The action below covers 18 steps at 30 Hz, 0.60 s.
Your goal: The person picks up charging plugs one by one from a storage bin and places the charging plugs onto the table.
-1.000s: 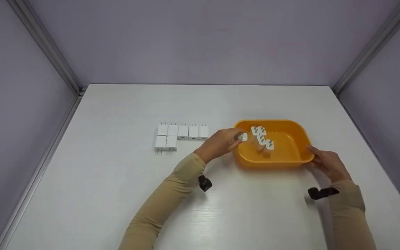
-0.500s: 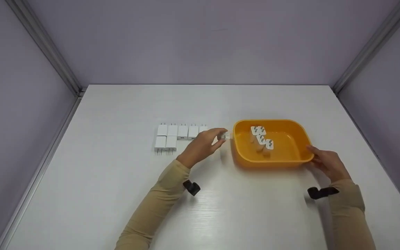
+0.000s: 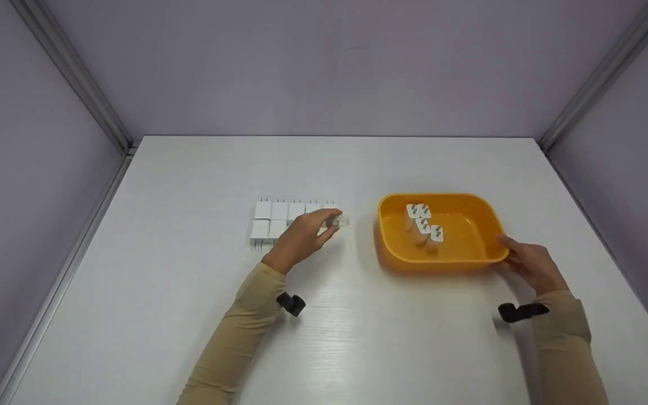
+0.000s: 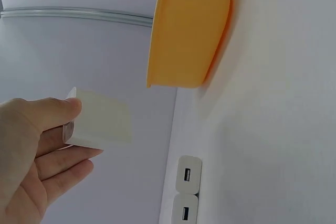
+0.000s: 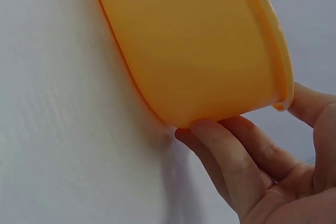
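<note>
My left hand (image 3: pixel 300 239) pinches a white charger plug (image 4: pixel 102 120) between thumb and fingers, above the table at the right end of a laid-out group of chargers. The prongs are hidden by the fingers. Two rows of white chargers (image 3: pixel 263 210) lie there side by side, partly covered by this hand in the head view; USB ports show on two chargers (image 4: pixel 188 174) in the left wrist view. On the right, my right hand (image 3: pixel 535 269) grips the near right corner of an orange tub (image 3: pixel 467 239), thumb at the rim and fingers under the wall. Several chargers (image 3: pixel 423 225) stand prongs-up inside it.
The white table (image 3: pixel 380 343) is bounded by pale panels (image 3: pixel 324 73) at the back and both sides. A strip of bare tabletop lies between the tub and the charger rows. Black wrist cameras (image 3: pixel 291 304) sit on both sleeves.
My left hand has carried the charger out of the tub, leftward over the rim to the end of the charger rows. My right hand and the tub have stayed in place.
</note>
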Each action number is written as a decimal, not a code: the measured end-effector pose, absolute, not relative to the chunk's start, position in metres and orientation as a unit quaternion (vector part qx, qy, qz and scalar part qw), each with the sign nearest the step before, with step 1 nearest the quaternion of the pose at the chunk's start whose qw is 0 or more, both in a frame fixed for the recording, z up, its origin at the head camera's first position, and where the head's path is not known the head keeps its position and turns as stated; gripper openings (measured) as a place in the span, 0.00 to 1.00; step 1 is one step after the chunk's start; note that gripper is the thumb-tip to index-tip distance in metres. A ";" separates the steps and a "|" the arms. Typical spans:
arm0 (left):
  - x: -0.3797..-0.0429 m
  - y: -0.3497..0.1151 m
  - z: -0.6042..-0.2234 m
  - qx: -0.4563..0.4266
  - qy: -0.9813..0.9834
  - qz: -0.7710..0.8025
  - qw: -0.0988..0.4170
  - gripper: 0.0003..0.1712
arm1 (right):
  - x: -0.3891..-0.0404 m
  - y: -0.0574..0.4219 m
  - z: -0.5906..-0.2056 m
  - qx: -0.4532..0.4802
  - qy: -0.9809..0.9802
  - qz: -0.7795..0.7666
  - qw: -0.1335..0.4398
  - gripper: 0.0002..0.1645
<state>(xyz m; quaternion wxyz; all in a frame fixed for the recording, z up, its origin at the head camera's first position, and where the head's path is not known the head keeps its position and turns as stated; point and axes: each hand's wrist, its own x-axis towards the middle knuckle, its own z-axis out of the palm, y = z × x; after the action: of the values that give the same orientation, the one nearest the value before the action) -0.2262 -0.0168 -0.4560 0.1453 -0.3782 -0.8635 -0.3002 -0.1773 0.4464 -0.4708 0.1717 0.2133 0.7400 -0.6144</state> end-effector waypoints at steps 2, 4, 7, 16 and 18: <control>-0.226 -0.020 -0.459 -0.377 -0.867 -0.289 0.149 0.17 | -0.176 0.446 -0.471 0.209 0.742 -0.613 0.171 0.55; -0.226 -0.023 -0.462 -0.377 -0.869 -0.283 0.151 0.16 | -0.175 0.446 -0.471 0.204 0.746 -0.611 0.170 0.53; -0.225 -0.028 -0.467 -0.372 -0.874 -0.274 0.152 0.16 | -0.174 0.446 -0.471 0.201 0.747 -0.611 0.169 0.52; -0.223 -0.044 -0.472 -0.338 -0.895 -0.259 0.134 0.15 | -0.176 0.447 -0.472 0.213 0.756 -0.594 0.177 0.52; -0.223 -0.048 -0.473 -0.329 -0.899 -0.258 0.131 0.15 | -0.175 0.448 -0.472 0.212 0.746 -0.607 0.173 0.49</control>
<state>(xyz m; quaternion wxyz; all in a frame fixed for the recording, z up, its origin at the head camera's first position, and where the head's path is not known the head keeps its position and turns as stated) -0.2231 -0.0477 -0.4730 0.1312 -0.3285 -0.8992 -0.2576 -0.1751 0.4476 -0.4724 0.1728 0.2125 0.7458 -0.6073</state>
